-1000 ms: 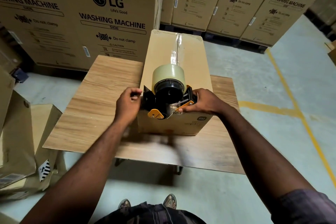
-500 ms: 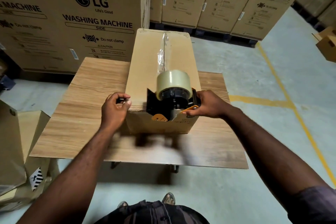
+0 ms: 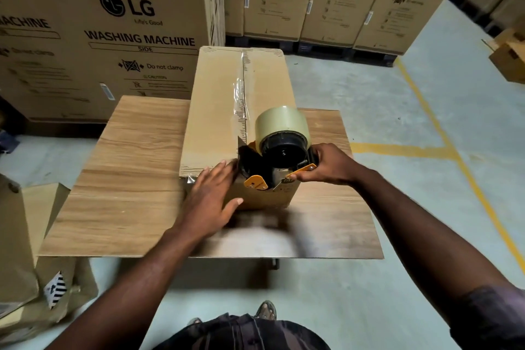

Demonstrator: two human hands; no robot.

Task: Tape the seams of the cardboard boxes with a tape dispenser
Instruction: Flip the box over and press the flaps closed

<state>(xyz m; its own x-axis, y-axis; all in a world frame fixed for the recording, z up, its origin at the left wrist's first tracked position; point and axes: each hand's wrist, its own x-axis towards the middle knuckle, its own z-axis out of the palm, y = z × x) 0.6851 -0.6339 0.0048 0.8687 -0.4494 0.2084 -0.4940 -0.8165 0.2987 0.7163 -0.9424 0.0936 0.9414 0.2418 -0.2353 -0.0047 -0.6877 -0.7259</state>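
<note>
Gripping dispenser (image 3: 284, 150) in clenched right fingers (image 3: 319, 156) at near box (image 3: 216, 111) edge, with straight, released left fingers (image 3: 218, 172) touching box just beside.

Box (image 3: 213, 111) showing matt brown cardboard. Tape strip (image 3: 239, 99) gleaming clear and glossy. Dispenser (image 3: 281, 153) looking like black plastic, its tape roll (image 3: 279, 122) shining smooth. Table (image 3: 127, 179) showing matt wood-grain. Floor (image 3: 397, 111) looking smooth and painted.
</note>
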